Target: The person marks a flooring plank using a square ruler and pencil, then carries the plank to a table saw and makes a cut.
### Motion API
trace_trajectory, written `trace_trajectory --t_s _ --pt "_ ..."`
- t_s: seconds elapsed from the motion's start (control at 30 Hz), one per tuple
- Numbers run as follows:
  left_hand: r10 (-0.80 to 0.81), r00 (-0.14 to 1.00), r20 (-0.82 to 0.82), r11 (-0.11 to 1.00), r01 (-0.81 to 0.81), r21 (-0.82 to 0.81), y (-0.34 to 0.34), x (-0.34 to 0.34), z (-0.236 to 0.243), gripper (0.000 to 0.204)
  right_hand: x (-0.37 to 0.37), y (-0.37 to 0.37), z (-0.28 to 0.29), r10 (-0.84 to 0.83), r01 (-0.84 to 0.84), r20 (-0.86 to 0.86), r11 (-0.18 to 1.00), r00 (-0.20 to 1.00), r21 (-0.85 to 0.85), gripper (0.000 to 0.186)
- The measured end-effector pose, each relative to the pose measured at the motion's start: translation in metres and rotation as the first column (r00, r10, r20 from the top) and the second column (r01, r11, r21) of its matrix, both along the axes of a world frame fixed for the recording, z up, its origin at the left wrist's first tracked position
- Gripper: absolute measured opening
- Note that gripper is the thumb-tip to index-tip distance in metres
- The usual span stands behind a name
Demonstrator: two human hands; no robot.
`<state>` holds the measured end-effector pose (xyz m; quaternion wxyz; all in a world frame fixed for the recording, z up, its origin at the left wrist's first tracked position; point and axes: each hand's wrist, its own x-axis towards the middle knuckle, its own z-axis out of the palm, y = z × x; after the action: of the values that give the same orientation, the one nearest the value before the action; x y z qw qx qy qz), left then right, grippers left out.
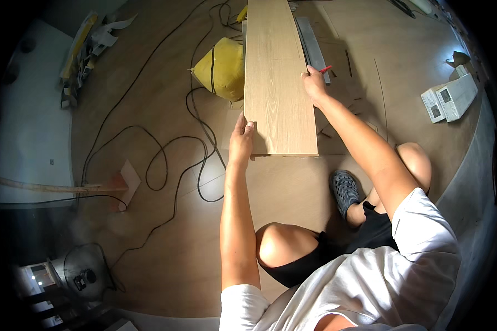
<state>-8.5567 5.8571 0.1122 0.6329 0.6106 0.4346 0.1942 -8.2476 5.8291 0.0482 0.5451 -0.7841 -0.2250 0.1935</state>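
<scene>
A long light wood-grain floor plank (278, 88) stretches away from me, its near end toward my knees. My left hand (241, 140) is closed on the plank's left edge by the near corner, thumb on the top face. Farther up, my right hand (315, 87) grips the right edge; a red pen (326, 69) sticks out from its fingers. Beneath the far part lies a grey metal piece (313, 49), mostly covered by the plank. The fingers under the plank are hidden.
A yellow sack (222, 69) sits against the plank's left side. Black cable (165, 149) loops over the floor on the left. White boxes (451, 98) stand at the right, a heap of scraps (85, 58) at the far left. A broom-like tool (119, 185) lies at the left.
</scene>
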Motion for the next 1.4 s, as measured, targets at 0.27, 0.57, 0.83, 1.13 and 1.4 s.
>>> trace_trajectory --t_s 0.27,0.57,0.83,1.13,1.4 --pt "0.019 0.999 0.043 0.995 -0.022 0.092 0.013 -0.002 -0.027 0.057 -0.006 0.004 0.018 -0.01 0.017 -0.124 0.998 0.992 0.056 0.058" --pt "0.002 1.0 0.016 1.0 -0.002 0.0 0.003 0.021 0.008 0.057 0.02 0.001 0.031 0.015 0.005 -0.197 0.995 0.98 0.099 0.057" --pt "0.02 1.0 0.006 1.0 -0.02 0.008 0.003 0.024 0.01 0.056 0.031 0.01 0.016 0.019 0.001 -0.2 0.995 0.98 0.1 0.057" --pt "0.022 0.998 -0.055 0.999 -0.024 -0.048 0.004 0.022 0.005 0.057 0.021 0.008 0.014 -0.004 0.006 -0.079 1.0 0.997 0.023 0.057" --pt "0.049 0.998 -0.026 0.999 -0.049 -0.013 0.004 0.029 -0.007 0.06 0.025 0.007 0.006 -0.002 0.003 -0.034 1.0 0.999 0.025 0.057"
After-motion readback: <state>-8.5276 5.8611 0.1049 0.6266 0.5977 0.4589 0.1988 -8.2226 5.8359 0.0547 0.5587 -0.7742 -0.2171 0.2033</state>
